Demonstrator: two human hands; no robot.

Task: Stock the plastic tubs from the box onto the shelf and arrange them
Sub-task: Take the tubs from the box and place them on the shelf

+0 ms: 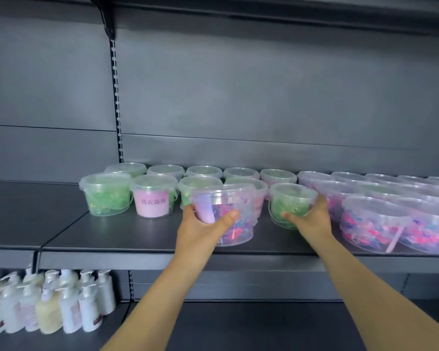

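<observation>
the pink tub (238,231) is a bit tilted in your left hand (200,225) at the front of the shelf (127,236), fingers (189,210) wrapped round it. your right hand (311,219) grips a green tub (290,198) standing on the shelf just beside it, right next to the wide tubs (380,224). more small tubs (104,196) line up to the left and behind, and there are bottles (48,305) on the lower shelf.

The shelf (137,236) is dark grey. There is a green tub (290,201), a pink and blue tub (238,231), and white and cream bottles (69,310).
</observation>
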